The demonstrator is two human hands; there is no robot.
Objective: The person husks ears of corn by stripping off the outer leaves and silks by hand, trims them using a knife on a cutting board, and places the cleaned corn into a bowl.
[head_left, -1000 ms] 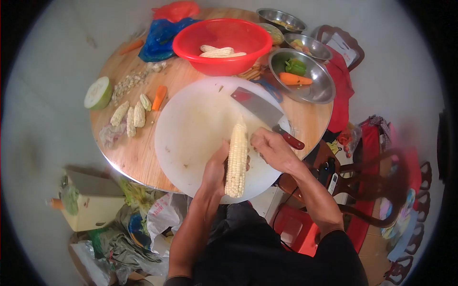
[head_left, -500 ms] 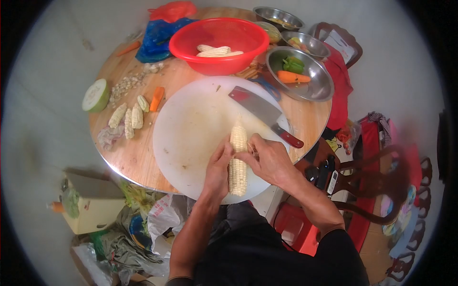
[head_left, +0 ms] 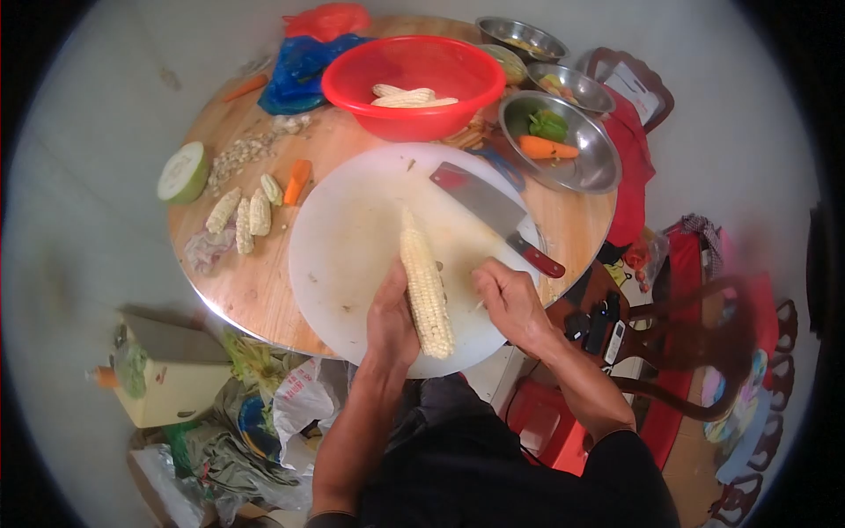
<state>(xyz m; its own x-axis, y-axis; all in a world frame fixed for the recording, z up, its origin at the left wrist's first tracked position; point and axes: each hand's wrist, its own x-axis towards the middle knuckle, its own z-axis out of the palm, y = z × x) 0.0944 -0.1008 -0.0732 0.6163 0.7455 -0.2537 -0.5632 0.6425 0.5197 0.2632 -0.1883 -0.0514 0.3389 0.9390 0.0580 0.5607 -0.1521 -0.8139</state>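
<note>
My left hand (head_left: 392, 317) is wrapped round a husked ear of corn (head_left: 426, 295), pale and tilted, its tip pointing up and left over the white round cutting board (head_left: 330, 264). To the right of the corn and apart from it is my right hand (head_left: 515, 308), its fingers closed in a pinch. A tiny pale bit shows at those fingertips, too small to name. On the board's upper right lies a cleaver (head_left: 484, 201) with a red-brown handle.
A red basin (head_left: 414, 128) with several corn ears stands behind the board. Steel bowls line the right, one holding a carrot (head_left: 547, 148) and a green pepper (head_left: 547, 125). Short corn pieces (head_left: 260, 213), garlic (head_left: 242, 156) and a cut gourd (head_left: 182, 173) lie left.
My right hand has come off the corn and moved slightly right and down. The corn, still in my left hand, has tilted its tip to the left.
</note>
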